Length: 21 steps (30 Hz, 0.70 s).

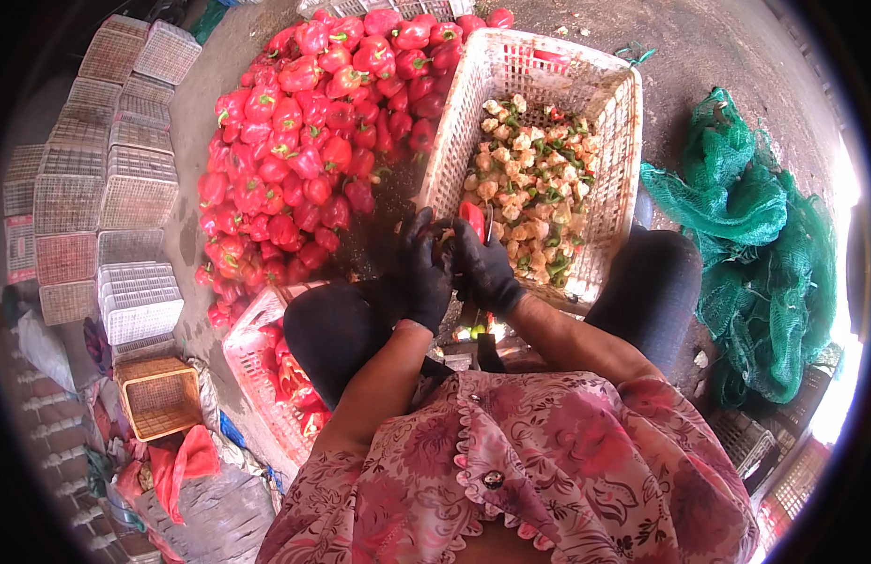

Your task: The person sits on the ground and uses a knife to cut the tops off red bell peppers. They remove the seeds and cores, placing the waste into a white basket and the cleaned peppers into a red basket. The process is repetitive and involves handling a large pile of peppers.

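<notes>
Both my hands wear dark gloves and meet over the near left edge of a white plastic crate (622,176). My right hand (485,271) is closed around a small tool with a red part (471,217) and a thin metal edge; its exact kind is unclear. My left hand (427,271) is curled against the right one, and whatever lies between the fingers is mostly hidden. Inside the crate lies a heap of pale bell pepper cores (523,183) with green stems. Left of it, a large pile of red bell peppers (294,148) covers the floor.
A pink-white crate (249,352) with opened red peppers (291,377) stands by my left knee. Green netting (752,204) lies bunched at the right. Stacked plastic crates (104,176) line the left side, near an orange-brown basket (161,398).
</notes>
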### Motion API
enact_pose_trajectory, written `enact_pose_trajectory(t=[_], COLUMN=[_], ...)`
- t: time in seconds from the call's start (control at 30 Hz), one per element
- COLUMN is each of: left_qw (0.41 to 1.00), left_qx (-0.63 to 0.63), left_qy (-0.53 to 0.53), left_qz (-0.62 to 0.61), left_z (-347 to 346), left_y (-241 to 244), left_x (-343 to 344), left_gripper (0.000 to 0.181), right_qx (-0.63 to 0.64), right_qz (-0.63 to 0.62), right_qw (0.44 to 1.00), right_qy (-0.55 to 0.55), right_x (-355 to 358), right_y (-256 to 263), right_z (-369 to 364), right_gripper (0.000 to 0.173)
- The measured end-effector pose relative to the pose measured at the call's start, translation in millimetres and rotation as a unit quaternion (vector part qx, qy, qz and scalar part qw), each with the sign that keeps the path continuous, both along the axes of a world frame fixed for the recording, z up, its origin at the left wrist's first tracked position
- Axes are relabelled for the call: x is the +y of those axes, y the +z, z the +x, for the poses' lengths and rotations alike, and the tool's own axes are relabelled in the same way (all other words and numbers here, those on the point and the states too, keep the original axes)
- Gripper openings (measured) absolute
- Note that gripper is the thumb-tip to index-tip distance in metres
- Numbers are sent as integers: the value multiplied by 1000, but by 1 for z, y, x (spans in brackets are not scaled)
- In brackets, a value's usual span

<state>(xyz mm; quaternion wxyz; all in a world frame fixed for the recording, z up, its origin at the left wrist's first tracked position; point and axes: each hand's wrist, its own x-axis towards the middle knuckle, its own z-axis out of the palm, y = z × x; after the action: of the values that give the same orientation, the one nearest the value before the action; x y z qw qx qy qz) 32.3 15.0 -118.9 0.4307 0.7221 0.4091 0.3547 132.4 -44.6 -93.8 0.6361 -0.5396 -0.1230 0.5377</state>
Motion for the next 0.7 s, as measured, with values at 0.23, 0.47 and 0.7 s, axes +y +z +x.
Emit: enact_pose_trajectory(t=[0.23, 0.47, 0.7], left_qw=[998, 987, 924], left_qx=[-34, 16, -137], left_qy=[-15, 78, 140], left_qz=[-57, 143, -328], left_z=[-2, -6, -5], left_y=[-7, 53, 101], left_x=[9, 3, -14], left_gripper=[34, 27, 23], right_qx=[96, 62, 68], right_qz=[-37, -24, 7], right_qw=[995, 998, 998], right_qy=[-12, 14, -11], right_x=[3, 0, -4], right_y=[7, 32, 47], right_z=[4, 26, 26], right_gripper=[49, 49, 59])
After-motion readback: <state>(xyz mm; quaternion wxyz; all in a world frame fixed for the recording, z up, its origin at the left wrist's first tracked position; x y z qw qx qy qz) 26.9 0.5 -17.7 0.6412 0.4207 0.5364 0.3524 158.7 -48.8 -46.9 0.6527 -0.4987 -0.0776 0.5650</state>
